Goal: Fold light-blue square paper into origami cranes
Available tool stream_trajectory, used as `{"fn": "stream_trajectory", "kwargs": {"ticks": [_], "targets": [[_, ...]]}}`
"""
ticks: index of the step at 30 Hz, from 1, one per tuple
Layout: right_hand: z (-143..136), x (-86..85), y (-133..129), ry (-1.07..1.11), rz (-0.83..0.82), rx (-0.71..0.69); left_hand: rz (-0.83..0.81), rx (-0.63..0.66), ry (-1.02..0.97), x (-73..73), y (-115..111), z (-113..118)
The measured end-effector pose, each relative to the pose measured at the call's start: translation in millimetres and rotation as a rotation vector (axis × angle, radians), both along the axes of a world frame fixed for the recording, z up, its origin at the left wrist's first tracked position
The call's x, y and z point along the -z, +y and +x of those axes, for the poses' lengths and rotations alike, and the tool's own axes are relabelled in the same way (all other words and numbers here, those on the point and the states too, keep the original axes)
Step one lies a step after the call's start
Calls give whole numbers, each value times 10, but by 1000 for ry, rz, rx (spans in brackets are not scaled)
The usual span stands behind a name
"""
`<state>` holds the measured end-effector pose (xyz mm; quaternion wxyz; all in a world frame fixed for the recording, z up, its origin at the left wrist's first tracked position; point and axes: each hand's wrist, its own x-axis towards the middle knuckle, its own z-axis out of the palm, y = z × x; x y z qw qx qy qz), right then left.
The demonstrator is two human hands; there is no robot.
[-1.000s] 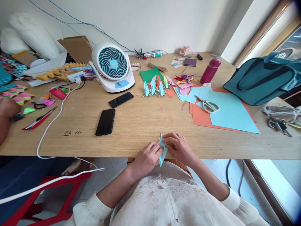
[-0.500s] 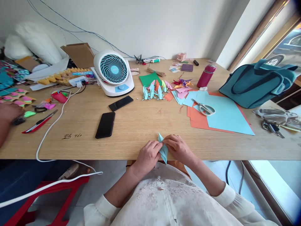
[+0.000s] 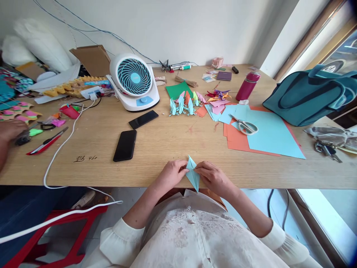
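A folded light-blue origami paper [image 3: 193, 178], shaped like a narrow diamond with a crease down its middle, is held at the table's front edge. My left hand [image 3: 173, 172] pinches its left side, fingers closed. On the other side my right hand [image 3: 212, 175] grips the right corner between thumb and fingers. The paper's top point aims away from me and its lower point hangs toward my lap. Farther back stand several small folded light-blue paper figures [image 3: 181, 105], near a green paper sheet [image 3: 178, 89].
Scissors [image 3: 245, 125] lie on blue sheets [image 3: 275, 136] and orange paper [image 3: 237, 139] at the right. Two phones [image 3: 125, 145] and a fan [image 3: 134, 82] are left of centre. A bottle [image 3: 247, 86] and a teal bag [image 3: 309, 96] stand behind. Another person's hand [image 3: 12, 130] is far left.
My left hand has drawn back slightly to the left, so more of the diamond's face shows. My right hand stays at the right corner. The view has shifted a little.
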<state>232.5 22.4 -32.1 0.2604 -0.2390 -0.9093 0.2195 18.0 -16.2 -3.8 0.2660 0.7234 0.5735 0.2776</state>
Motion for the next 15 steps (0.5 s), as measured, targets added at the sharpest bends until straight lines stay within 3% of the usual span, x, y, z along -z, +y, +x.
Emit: {"fn": "stream_trajectory", "kwargs": {"ticks": [5,15], "targets": [[2,-14,-39,-11,39,11,11,-80,5,50,51,-4],[-1,-6,-82,0,55,15,417,10,292,222,-188,52]]}}
